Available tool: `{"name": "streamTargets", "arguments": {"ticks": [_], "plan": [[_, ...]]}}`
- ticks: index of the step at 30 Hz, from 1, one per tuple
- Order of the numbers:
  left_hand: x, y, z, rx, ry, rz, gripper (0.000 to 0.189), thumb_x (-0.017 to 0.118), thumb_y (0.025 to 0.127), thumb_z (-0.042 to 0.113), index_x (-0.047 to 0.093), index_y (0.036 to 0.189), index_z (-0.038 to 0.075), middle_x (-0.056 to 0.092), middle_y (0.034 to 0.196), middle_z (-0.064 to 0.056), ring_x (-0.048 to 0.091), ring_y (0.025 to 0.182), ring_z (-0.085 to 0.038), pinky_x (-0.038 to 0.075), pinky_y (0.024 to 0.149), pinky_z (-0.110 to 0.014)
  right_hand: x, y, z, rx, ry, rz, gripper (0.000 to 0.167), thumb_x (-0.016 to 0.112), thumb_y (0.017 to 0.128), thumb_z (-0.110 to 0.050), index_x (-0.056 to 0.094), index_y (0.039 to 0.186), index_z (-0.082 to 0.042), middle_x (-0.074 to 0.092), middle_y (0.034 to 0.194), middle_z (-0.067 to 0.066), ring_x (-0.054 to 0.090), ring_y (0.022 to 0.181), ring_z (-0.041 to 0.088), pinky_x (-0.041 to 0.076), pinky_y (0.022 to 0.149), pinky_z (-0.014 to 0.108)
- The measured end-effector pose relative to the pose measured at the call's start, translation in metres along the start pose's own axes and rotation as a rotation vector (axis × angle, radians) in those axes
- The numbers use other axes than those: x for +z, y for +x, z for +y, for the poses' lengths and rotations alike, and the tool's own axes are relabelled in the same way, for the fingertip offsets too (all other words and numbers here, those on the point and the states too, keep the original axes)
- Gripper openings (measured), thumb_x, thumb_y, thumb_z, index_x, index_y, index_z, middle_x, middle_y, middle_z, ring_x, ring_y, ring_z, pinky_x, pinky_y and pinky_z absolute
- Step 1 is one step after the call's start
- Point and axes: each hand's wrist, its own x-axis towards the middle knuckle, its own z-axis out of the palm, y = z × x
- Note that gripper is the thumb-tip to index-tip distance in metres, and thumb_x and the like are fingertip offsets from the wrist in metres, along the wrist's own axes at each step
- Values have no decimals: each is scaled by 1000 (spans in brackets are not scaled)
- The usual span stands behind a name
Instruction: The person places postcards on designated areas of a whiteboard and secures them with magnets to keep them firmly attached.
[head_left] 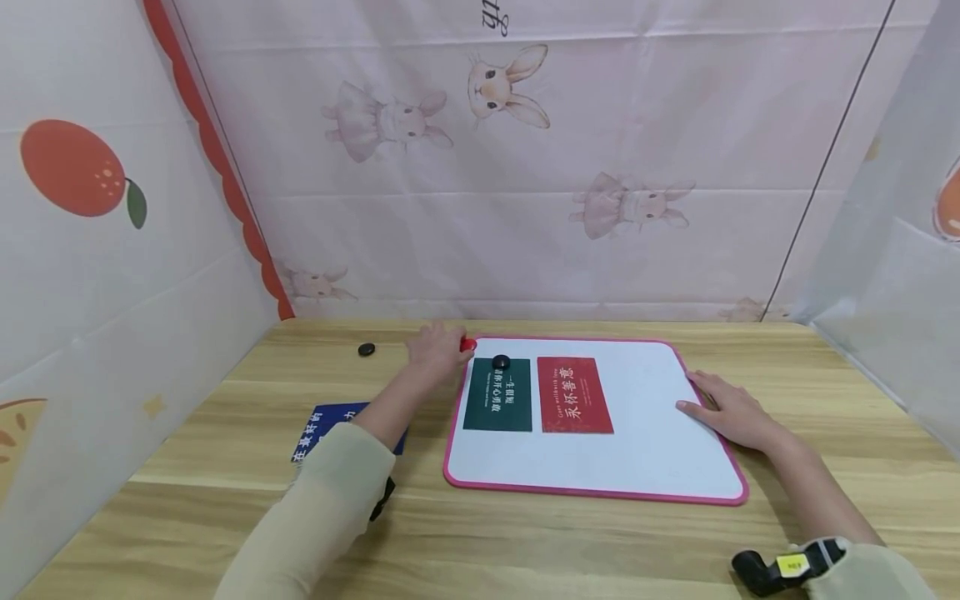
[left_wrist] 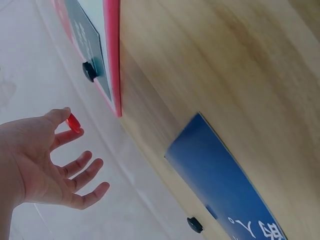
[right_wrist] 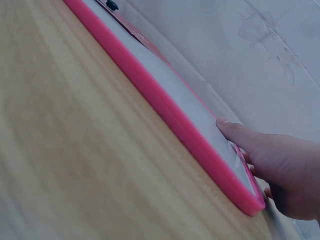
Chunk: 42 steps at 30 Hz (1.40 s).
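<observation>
A whiteboard with a pink rim (head_left: 652,417) lies flat on the wooden table. My left hand (head_left: 435,350) is at its far left corner, pinching a small round red magnet (left_wrist: 73,123) between thumb and forefinger; the other fingers are spread. Close by, a round black magnet (head_left: 501,362) sits on the top edge of a dark green card (head_left: 480,408) with white writing. Beside that card a red card (head_left: 555,396) lies on the board. My right hand (head_left: 731,408) grips the board's right edge, thumb on the white surface and fingers along the outer side.
Left of the board, a blue card (head_left: 326,417) lies on the table (head_left: 570,542), partly hidden by my left forearm. Another black magnet (head_left: 366,349) lies farther back. A curtain printed with rabbits (head_left: 502,87) hangs behind the table, and printed sheets border both sides.
</observation>
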Motion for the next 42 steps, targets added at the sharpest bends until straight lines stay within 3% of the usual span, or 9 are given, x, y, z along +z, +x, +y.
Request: {"name": "streamTargets", "arguments": {"ticks": [12, 21, 32, 42], "plan": [[4, 4, 16, 25, 54, -6, 46, 61, 87, 37, 52, 129, 17, 48, 110, -12, 43, 102, -27, 42, 83, -47, 0, -2, 0, 1, 5, -2, 74, 54, 90, -41, 27, 138, 9, 26, 136, 36, 20, 124, 52, 16, 93, 68], [2, 6, 33, 59, 70, -10, 48, 65, 85, 34, 52, 128, 18, 49, 108, -13, 42, 103, -28, 44, 82, -47, 1, -2, 3, -1, -5, 3, 74, 54, 90, -41, 28, 138, 9, 25, 137, 36, 20, 124, 52, 16, 93, 68], [2, 10, 52, 79, 114, -37, 47, 63, 87, 33, 51, 131, 20, 49, 113, -10, 41, 107, -26, 37, 90, -49, 2, -1, 3, 0, -5, 0, 74, 54, 90, -42, 27, 138, 9, 26, 137, 35, 20, 124, 52, 16, 93, 68], [1, 13, 65, 129, 161, -58, 36, 62, 88, 30, 56, 121, 19, 50, 106, -8, 43, 100, -24, 39, 87, -47, 0, 1, 2, -10, -8, 5, 74, 53, 91, -41, 28, 137, 10, 25, 136, 36, 20, 124, 52, 15, 93, 68]]}}
